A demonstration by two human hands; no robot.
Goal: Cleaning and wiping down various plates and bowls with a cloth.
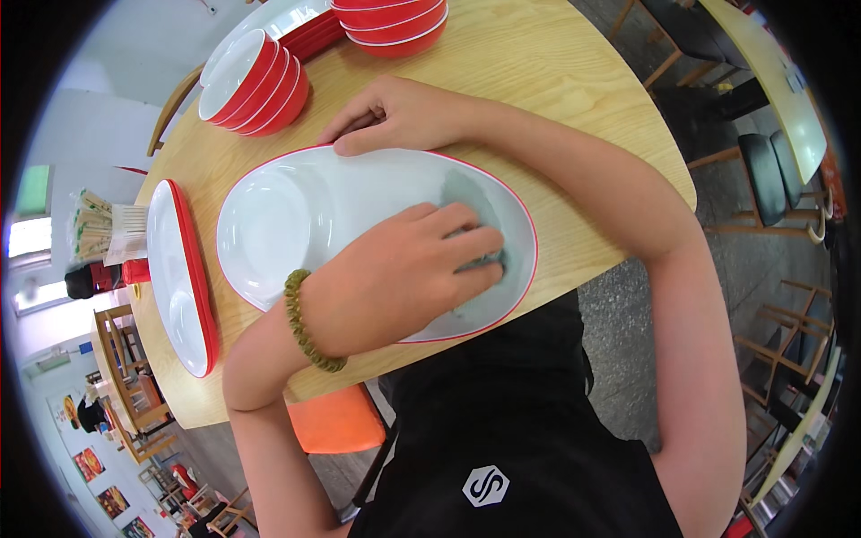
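Note:
A white divided plate with a thin red rim (377, 181) lies on the wooden table before me, a round well at its left end. My left hand (410, 269), with a braided olive-green bracelet (303, 329) at the wrist, is palm down over the plate's right part. Its bent fingers press a grey-green cloth (464, 188) against the surface; most of the cloth is hidden under the hand. At the far rim my right hand (397, 114) grips the plate, thumb on the edge and fingers curled beyond it.
Stacked red-and-white bowls stand beyond the plate, one stack tilted (259, 87) and another (393, 27) farther back. More divided plates (181, 282) are stacked at the left, beside wrapped chopsticks (94, 228). An orange seat (336, 420) sits below the table's near edge (383, 373).

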